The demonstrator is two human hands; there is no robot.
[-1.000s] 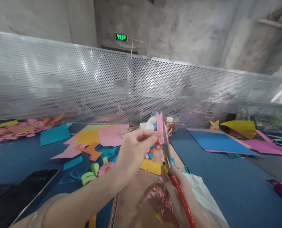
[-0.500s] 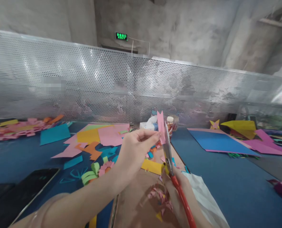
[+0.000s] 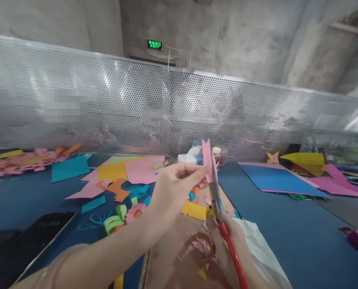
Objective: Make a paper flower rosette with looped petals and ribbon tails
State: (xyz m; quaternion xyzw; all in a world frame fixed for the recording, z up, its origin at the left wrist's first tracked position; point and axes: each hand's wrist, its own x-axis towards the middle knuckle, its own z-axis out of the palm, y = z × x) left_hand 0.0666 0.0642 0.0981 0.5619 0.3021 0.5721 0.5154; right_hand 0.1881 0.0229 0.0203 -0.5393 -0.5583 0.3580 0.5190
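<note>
My left hand (image 3: 169, 192) pinches a narrow pink paper strip (image 3: 207, 156) between thumb and fingertips, holding it upright. The strip's top end has a V-shaped notch. Red-handled scissors (image 3: 229, 237) are in my right hand (image 3: 227, 237), with the blades pointing up along the strip's right edge. Whether the blades are biting into the paper I cannot tell. Below both hands lies a brown board (image 3: 169, 245) with a pile of small pink scraps (image 3: 201, 247) and a yellow paper piece (image 3: 194, 210). A pink paper flower (image 3: 136, 212) with green loops sits left of the board.
A black phone (image 3: 37, 241) lies at the front left, on the blue table. Coloured paper sheets (image 3: 141, 170) spread behind my left arm. Further right are a blue sheet (image 3: 281, 178), white crumpled paper (image 3: 257, 249) and a bottle (image 3: 216, 154). A perforated metal screen (image 3: 106, 104) stands behind.
My left hand, the pink strip and the scissors have shifted slightly to the right. Both grips stay the same.
</note>
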